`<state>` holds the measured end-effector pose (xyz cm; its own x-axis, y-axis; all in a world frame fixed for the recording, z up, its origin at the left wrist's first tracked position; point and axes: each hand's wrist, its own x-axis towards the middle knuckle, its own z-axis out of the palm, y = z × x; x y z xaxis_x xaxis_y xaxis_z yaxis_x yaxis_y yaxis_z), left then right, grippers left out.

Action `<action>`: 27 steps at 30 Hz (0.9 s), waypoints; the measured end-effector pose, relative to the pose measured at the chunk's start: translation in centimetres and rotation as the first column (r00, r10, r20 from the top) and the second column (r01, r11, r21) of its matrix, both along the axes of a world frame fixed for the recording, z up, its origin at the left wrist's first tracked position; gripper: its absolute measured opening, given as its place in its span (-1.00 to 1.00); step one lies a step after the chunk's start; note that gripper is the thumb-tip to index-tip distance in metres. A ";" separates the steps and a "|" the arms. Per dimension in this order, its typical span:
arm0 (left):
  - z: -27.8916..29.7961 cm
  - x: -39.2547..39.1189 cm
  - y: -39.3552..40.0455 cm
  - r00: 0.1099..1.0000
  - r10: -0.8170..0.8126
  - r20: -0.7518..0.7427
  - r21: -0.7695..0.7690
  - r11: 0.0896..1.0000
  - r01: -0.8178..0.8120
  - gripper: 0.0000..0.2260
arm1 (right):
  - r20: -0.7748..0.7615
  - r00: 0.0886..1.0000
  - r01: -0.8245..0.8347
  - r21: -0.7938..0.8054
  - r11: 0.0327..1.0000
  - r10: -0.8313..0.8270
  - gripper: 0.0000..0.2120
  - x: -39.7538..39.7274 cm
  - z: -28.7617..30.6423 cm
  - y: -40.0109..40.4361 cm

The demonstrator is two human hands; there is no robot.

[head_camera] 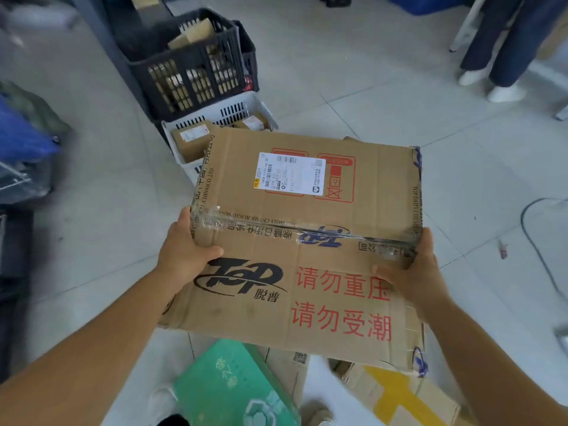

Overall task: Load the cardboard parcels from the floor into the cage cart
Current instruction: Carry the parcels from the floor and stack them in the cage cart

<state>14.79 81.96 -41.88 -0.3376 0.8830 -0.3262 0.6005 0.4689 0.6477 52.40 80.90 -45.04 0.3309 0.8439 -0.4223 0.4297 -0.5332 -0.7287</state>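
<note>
Cardboard, brown and creased, makes up the big parcel [307, 241] held in the air over the tiled floor [384, 87], its top sealed with clear tape and carrying a white label [290, 174] plus red and black print. The left hand [184, 253] has its grip on the parcel's left edge, thumb lying on top, fingers out of sight underneath; the right hand [412, 272] holds the right edge the same way, thumb on the top face. Below the parcel, on the floor, lie a green box [236, 385] and another carton [402, 395] with a yellow arrow (only partly visible). Just beyond the parcel's far edge sits a white basket [242, 110] holding small brown parcels [192, 139], and behind that a black crate [190, 72] with more cardboard inside. Far right, a person's legs [504, 41] in dark trousers and white shoes stand on the tiles, well apart from the parcel. A dark cable [534, 241] curves over the floor at the right.
</note>
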 end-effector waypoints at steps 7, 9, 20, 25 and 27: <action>8.0 -1.8 -7.3 0.991 0.131 0.021 0.047 0.990 -0.132 -0.32 | 0.007 0.990 -0.140 0.060 0.988 0.140 -0.24 -2.1 8.0 -1.7; 9.9 -2.8 -9.4 0.986 0.166 0.020 0.073 0.983 -0.167 -0.35 | 0.012 0.983 -0.183 0.078 0.980 0.183 -0.18 -3.3 9.9 -2.5; 20.6 -9.8 -23.5 0.938 0.348 -0.004 0.245 0.910 -0.336 -0.40 | -0.081 0.925 -0.341 0.251 0.906 0.371 -0.10 -12.5 20.2 -9.3; 25.8 -12.2 -31.2 0.897 0.441 -0.021 0.331 0.850 -0.410 -0.38 | -0.126 0.872 -0.423 0.295 0.857 0.473 -0.20 -17.0 24.5 -12.1; 27.6 -12.7 -34.0 0.873 0.487 -0.030 0.369 0.817 -0.443 -0.41 | -0.116 0.846 -0.460 0.335 0.822 0.521 -0.19 -18.6 26.3 -13.5</action>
<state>2.07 47.93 -14.27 -0.7528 0.6575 0.0328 0.4486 0.4758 0.7566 33.78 67.44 -18.73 -0.2224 0.9633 -0.1501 0.4123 -0.0465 -0.9098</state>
